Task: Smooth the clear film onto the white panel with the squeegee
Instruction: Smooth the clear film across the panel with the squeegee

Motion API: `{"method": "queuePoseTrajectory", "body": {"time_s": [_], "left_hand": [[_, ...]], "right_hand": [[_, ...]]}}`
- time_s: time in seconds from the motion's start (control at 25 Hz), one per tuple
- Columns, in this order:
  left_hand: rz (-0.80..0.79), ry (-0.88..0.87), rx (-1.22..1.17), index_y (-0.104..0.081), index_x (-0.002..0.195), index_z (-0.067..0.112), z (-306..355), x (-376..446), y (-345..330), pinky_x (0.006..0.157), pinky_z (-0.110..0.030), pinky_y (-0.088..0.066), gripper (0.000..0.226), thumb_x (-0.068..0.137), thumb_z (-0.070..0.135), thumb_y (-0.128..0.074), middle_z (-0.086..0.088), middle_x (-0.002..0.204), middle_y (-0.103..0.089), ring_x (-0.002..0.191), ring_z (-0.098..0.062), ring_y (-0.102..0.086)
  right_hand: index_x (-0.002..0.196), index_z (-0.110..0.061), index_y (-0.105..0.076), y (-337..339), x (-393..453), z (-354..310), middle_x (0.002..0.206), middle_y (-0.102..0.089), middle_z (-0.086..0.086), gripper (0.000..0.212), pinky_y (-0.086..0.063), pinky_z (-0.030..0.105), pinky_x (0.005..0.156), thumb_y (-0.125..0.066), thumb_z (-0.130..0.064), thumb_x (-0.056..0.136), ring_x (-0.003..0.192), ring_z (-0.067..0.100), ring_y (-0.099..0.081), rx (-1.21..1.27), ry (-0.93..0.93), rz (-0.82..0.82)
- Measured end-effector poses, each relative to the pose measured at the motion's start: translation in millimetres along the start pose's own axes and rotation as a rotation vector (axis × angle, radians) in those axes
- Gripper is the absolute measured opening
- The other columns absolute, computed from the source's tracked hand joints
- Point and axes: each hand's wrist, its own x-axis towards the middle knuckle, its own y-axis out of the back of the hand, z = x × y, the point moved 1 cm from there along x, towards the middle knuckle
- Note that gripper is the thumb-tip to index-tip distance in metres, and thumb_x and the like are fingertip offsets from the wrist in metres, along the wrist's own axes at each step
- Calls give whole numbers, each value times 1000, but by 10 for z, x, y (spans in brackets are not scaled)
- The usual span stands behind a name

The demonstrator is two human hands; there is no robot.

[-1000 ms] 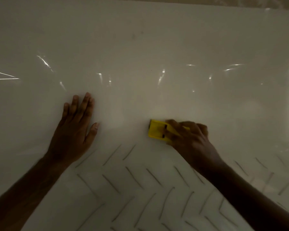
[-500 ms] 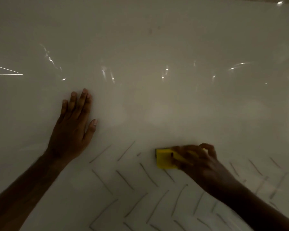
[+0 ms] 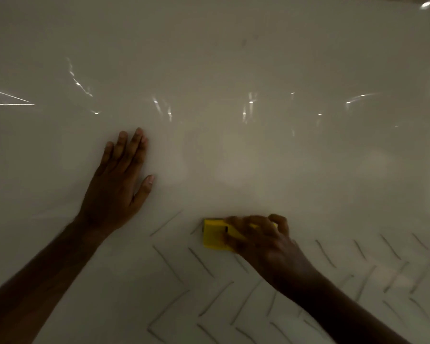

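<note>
Squeegee [image 3: 215,235] barely lower than before

- squeegee [image 3: 215,234]: bright yellow, small dark slot on its face
- white panel [image 3: 233,45]: off-white, greyish in dim light
- clear film [image 3: 258,115]: transparent, thin white glints
- lower area [image 3: 209,294]: white, grey herringbone dashes

The right hand [image 3: 261,238], blurred, covers most of the yellow squeegee [image 3: 214,235].
</note>
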Motion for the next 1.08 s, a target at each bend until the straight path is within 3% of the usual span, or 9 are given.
{"method": "queuePoseTrajectory", "body": {"time_s": [0.12,0.28,0.4,0.6,0.72,0.92,1.08], "left_hand": [[32,19,32,-20,170,2,-9,-31,-34,136,-53,-9,74,110,43,-34,-15,179,-17,166,-40,-14],[57,10,54,-23,169,1,3,-34,-49,135,-54,-11,74,109,41,-37,-16,178,-20,165,-41,-17],[49,9,48,-24,169,2,-23,-47,-39,135,-54,-12,73,108,41,-37,-15,178,-21,165,-39,-17],[54,14,71,-25,169,3,-74,-183,-24,135,-57,-12,72,108,40,-37,-14,178,-21,165,-39,-19],[62,24,78,-24,169,1,-43,-244,-56,134,-58,-13,72,108,38,-37,-16,178,-21,165,-40,-18],[85,37,46,-28,168,1,-53,-282,-67,135,-57,-14,67,110,34,-38,-16,177,-25,165,-38,-20],[107,58,13,-30,167,1,-59,-319,-54,135,-56,-15,64,110,30,-37,-15,177,-26,165,-37,-21]], "right_hand": [[143,-37,-53,172,-131,287,159,-47,-6,39,-40,52,97,-53,-34,104,126,28,-52,-4,-57,16],[133,-40,-59,190,464,361,157,-51,-8,34,-47,56,90,-65,-37,100,121,29,-53,23,-247,143],[141,-42,-54,-65,725,-112,158,-49,-8,41,-43,53,94,-66,-37,101,125,27,-50,31,-185,123],[148,-36,-54,-129,12,-416,162,-47,-6,38,-36,48,98,-47,-31,111,128,24,-54,28,55,-16],[145,-38,-54,28,-30,-94,161,-45,-7,40,-38,50,99,-53,-35,105,128,26,-56,-9,-31,-2],[138,-40,-63,100,832,79,160,-51,-8,35,-43,54,96,-64,-38,103,125,30,-54,-20,-241,118],[148,-39,-51,-232,764,-628,163,-45,-7,42,-38,52,98,-55,-34,106,128,28,-54,23,-51,46]]}}
